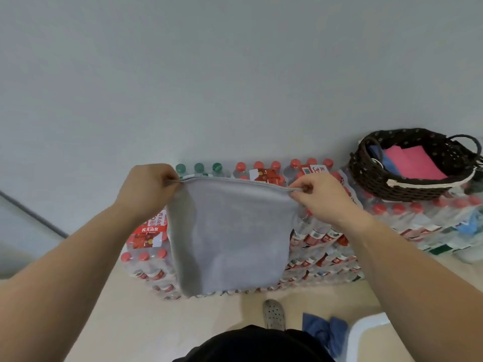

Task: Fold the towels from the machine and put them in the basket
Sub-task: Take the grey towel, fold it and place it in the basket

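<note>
A: Item one?
B: Grey towel [230,233], hanging flat in mid-air before the bottle packs [326,244], held by its top edge.
A: Hands?
B: Left hand [146,189], fingers pinching the corner at 10 o'clock; right hand [321,197], fingers pinching the corner at 2 o'clock.
A: Basket?
B: Basket [379,181], at 2 o'clock on the bottle packs, holding a folded pink towel [415,163] and a blue towel [389,163].
A: Floor [130,322]?
B: Blue cloth [324,330], 5 o'clock, beside a shoe [273,313].
</note>
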{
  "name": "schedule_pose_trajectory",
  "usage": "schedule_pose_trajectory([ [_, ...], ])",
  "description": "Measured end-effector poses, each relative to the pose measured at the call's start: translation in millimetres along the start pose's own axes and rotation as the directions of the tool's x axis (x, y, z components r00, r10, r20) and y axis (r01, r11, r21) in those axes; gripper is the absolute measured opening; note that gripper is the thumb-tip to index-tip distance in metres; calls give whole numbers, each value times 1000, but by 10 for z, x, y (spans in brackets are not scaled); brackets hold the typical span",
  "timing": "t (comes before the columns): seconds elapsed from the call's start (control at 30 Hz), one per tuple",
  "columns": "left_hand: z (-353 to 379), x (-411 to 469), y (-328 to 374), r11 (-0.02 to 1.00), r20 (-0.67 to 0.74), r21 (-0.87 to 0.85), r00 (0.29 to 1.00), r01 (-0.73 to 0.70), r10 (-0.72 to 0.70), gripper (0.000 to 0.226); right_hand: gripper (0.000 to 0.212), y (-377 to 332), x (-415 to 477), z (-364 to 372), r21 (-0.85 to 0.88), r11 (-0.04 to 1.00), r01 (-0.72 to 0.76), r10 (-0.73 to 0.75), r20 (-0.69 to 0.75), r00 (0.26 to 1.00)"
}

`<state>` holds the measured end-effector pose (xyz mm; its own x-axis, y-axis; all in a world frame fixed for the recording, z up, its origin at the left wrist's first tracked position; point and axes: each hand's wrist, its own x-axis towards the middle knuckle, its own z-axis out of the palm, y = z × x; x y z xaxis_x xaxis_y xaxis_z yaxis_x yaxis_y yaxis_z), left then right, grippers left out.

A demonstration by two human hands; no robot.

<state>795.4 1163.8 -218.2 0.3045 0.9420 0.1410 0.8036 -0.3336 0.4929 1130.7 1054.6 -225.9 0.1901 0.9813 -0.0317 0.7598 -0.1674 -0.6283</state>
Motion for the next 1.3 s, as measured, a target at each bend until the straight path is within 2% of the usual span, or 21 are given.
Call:
schedule_pose_trajectory([
  [0.07,-32,88,-17,998,231,-52,973,23,-10,10,8,-59,47,3,67,997,-39,29,145,989],
  [0.1,-70,119,-23,996,363,-73,932,42,-13,10,10,-67,74,3,81,996,-46,36,114,993],
  [0.17,-156,174,-42,991,495,-108,869,76,-13,10,13,-70,149,-53,20,999,-27,28,-25,999],
  [0.2,-199,205,-66,984,537,-145,844,102,-8,10,12,-100,168,-111,3,1000,-27,27,40,999],
  [0.23,-241,230,-90,973,602,-192,798,132,11,9,9,-134,175,-174,8,999,-37,34,217,976],
  [0.3,-323,262,-145,942,764,-259,642,213,64,5,7,-199,155,-310,7,998,-61,46,586,809],
  [0.33,-351,271,-173,924,811,-281,580,261,83,3,8,-222,153,-368,18,998,-62,36,648,760],
  [0.37,-359,282,-198,911,819,-295,567,288,86,4,8,-213,176,-391,41,997,-66,26,630,776],
  [0.4,-338,298,-220,910,781,-301,622,286,63,3,8,-198,217,-389,67,995,-74,27,533,846],
  [0.43,-294,314,-234,923,685,-289,729,253,15,5,8,-167,273,-366,68,995,-78,46,385,922],
  [0.47,-231,335,-251,943,537,-252,842,217,-50,8,7,-144,331,-345,35,996,-77,65,277,959],
  [0.5,-169,356,-253,959,380,-208,919,191,-100,9,7,-117,385,-324,-12,997,-77,77,268,960],
  [0.53,-115,378,-235,972,263,-166,957,166,-119,9,6,-115,415,-298,-51,996,-70,83,332,940],
  [0.6,-18,421,-202,991,137,-75,985,112,-101,8,7,-107,459,-235,-81,994,-71,99,428,898],
  [0.7,86,510,-185,991,72,47,989,123,-127,6,9,-72,612,-93,-92,993,-70,89,217,972],
  [0.8,233,604,-207,977,97,64,973,205,-211,3,9,11,791,101,-133,987,-90,99,59,993],
  [0.93,459,731,-289,933,177,-33,921,357,-346,4,8,155,1031,308,-301,951,-68,88,53,995],
  [1.0,562,785,-317,898,199,-39,884,439,-424,6,10,210,1148,406,-297,947,-121,153,88,984],
  [1.1,733,899,-323,842,207,-59,832,536,-515,8,17,289,1296,567,32,935,-354,346,152,926],
  [1.2,898,1037,-306,714,254,-226,748,662,-613,11,18,341,1427,654,300,767,-567,508,254,823],
  [1.3,1044,1215,-316,601,275,-355,695,716,-664,12,12,361,1611,711,419,634,-650,562,328,760],
])
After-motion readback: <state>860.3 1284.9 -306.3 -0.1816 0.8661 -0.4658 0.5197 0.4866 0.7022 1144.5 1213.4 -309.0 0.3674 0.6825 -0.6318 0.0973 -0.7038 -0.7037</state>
